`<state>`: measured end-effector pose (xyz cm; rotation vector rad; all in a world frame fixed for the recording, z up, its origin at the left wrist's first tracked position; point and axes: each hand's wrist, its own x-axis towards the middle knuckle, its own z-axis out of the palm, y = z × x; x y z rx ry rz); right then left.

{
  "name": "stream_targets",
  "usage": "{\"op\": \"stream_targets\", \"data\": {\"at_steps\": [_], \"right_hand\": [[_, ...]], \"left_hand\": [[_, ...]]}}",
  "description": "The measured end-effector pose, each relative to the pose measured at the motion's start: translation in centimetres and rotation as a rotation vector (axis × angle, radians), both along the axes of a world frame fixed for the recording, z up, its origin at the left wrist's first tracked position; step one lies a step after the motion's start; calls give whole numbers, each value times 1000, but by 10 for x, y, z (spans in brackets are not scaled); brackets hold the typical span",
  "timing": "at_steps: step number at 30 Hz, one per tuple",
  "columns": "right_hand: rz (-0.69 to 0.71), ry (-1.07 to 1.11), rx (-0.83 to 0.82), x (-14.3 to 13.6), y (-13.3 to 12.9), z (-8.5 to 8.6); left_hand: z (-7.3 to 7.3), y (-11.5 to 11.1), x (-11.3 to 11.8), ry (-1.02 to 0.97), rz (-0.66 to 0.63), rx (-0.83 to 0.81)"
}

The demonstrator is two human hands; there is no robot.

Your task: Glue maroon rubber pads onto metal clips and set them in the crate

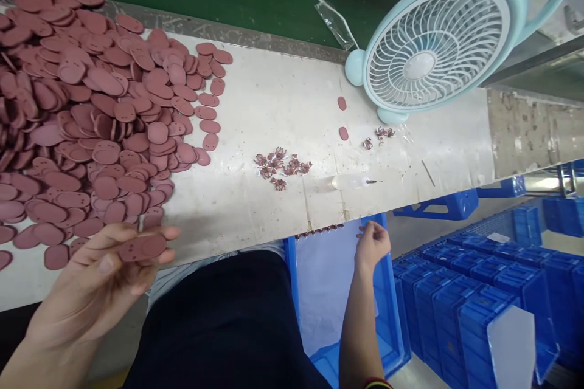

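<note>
My left hand (98,276) is closed on reddish-brown oval pieces (152,245), flat with small holes, pinched between thumb and fingers at the table's front edge. Just beyond it spreads a big heap of the same oval pieces (104,152). My right hand (373,244) is over a blue crate (396,316) lined with a white sheet (322,285). Its fingers are curled together, and whatever they may hold is hidden. Along the sheet's far edge runs a row of small dark pieces (319,231). A cluster of small brown, shiny parts (278,165) lies mid-table.
A pale blue fan (420,65) stands at the back right, its white cord (326,3) running behind. Two loose ovals (342,103), more shiny parts (382,133), a translucent needle-tipped bottle (351,182) and a thin stick (427,173) lie nearby. Blue bins (474,304) stack at right.
</note>
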<state>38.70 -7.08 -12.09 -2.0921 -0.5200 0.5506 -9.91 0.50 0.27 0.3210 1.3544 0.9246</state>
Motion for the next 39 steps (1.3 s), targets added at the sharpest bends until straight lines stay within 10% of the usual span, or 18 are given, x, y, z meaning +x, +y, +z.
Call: {"op": "stream_targets", "data": {"at_steps": [6, 10, 13, 18, 24, 39], "right_hand": [[136, 630, 335, -83, 42, 56], [123, 1779, 709, -105, 101, 66], [101, 2089, 741, -117, 126, 78], [404, 1304, 496, -171, 98, 131], [473, 290, 609, -239, 56, 167], [450, 95, 633, -249, 54, 161]], "left_hand": [[-7, -8, 37, -380, -103, 45], [-4, -13, 68, -600, -176, 107], [-5, -15, 79, -695, -199, 131], [-6, -19, 85, -720, -187, 138], [0, -22, 92, -712, -196, 142], [2, -25, 94, -730, -177, 130]]}}
